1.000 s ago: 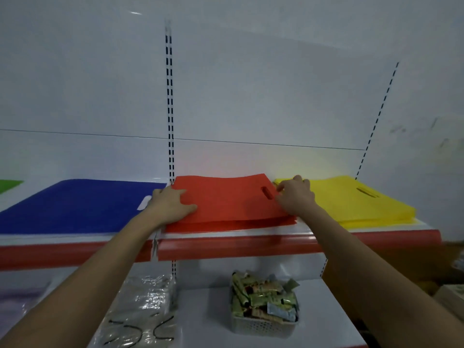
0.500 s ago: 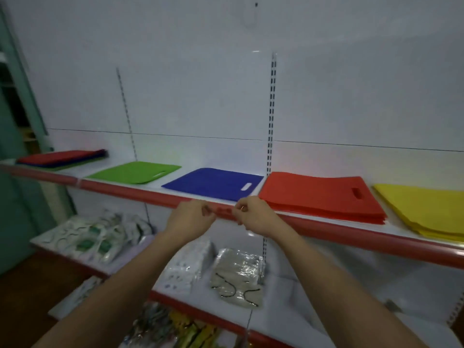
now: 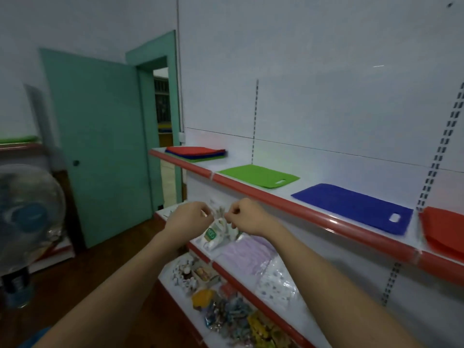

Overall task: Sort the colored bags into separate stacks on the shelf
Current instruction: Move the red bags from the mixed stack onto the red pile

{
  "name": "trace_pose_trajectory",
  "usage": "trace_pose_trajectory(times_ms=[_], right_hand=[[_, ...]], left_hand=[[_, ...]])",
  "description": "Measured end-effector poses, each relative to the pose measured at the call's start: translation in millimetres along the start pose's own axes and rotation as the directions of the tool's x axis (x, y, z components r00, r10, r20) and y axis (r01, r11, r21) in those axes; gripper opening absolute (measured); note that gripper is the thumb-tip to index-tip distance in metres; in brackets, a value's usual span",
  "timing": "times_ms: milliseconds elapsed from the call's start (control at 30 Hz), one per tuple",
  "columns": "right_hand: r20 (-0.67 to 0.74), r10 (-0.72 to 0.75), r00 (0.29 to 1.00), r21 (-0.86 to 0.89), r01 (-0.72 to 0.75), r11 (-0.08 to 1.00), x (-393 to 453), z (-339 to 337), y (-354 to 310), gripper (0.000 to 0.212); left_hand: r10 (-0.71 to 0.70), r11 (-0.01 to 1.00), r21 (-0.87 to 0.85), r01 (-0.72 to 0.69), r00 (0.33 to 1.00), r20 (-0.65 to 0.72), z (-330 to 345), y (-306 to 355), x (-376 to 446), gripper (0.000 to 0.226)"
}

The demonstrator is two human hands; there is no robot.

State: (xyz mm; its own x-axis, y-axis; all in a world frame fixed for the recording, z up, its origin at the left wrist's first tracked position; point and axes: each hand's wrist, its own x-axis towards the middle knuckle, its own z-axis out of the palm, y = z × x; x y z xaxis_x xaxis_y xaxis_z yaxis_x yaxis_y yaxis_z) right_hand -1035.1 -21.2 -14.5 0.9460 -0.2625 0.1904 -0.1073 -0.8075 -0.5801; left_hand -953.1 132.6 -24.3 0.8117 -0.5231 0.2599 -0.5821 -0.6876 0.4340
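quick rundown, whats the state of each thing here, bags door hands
mixed pile: unsorted, red on top, blue and green beneath, at the shelf's far end
green bag: lying flat, apart from the others
blue bag: lying flat, handle hole toward the red stack
red stack: flat, partly out of frame
door: open
left hand: fingers curled, holding nothing
right hand: fingers curled, holding nothing

The picture is dim and slightly bluish. The fan [image 3: 27,217] at the left edge is blurred, straight lines bend near the edges, and the wall panel [image 3: 326,96] shows faint glare.
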Motion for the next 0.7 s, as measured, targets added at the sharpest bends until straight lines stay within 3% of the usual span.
trace_pose_trajectory(times_ms=[367, 700], right_hand=[[0.065, -0.032, 0.997, 0.084, 0.026, 0.996, 146.1, 120.2, -102.4, 0.027], [0.072, -0.085, 0.994, 0.079, 0.079, 0.994, 297.7, 178.1, -116.7, 0.019]], left_hand=[[-0.045, 0.998, 0.028, 0.047, 0.997, -0.066, -72.8, -186.9, 78.8, 0.023], [-0.089, 0.996, -0.001, 0.089, 0.992, -0.095, -71.5, -293.7, 204.9, 0.023]])
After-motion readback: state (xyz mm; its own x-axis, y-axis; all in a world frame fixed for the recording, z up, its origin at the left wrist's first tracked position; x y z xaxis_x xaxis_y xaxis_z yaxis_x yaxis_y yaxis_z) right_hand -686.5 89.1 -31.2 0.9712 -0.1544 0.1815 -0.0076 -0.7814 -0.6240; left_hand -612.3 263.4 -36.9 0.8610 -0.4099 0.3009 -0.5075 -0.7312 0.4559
